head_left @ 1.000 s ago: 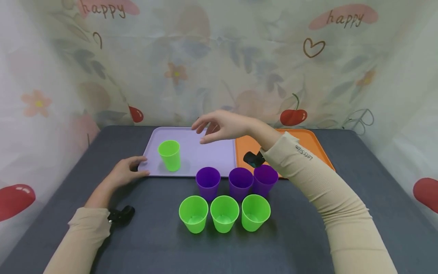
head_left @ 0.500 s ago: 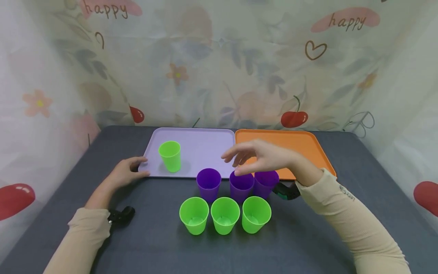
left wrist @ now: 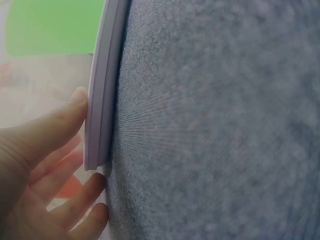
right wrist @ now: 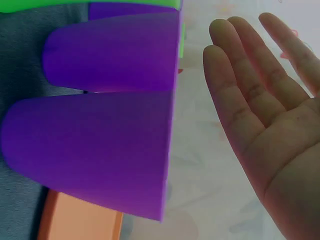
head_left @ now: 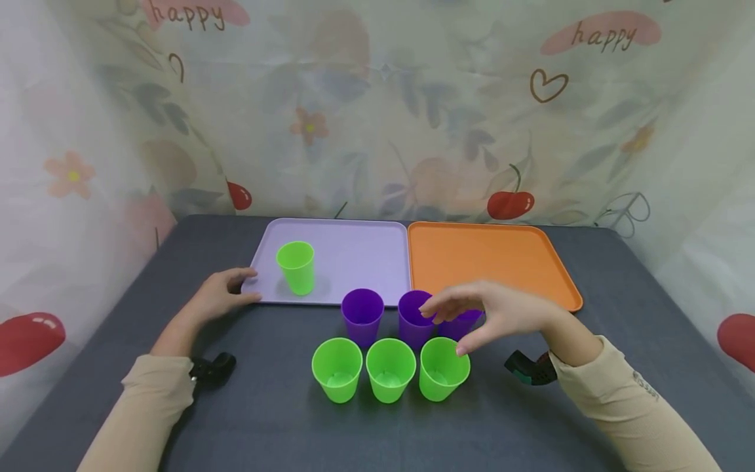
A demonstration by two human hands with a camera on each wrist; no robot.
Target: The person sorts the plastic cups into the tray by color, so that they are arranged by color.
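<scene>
Presumed reaching step: the right hand, relaxed and empty, is held above 1 green cup and 1 purple cup; the lilac tray's corner is gripped by the left hand. Closing on 1 cup seems required.

three green cups: front | three purple cups: behind | lone green cup: on lavender tray | cups upright

A slate-grey woven tablecloth bears a plain lavender rectangular tray at eleven o'clock, a plain orange rectangular tray at one, four bright-green tapered cups and three deep-purple tapered cups. The pale fabric backdrop carries peach flowers, red cherries and brown "happy" lettering. Both fabric sleeves are beige.
</scene>
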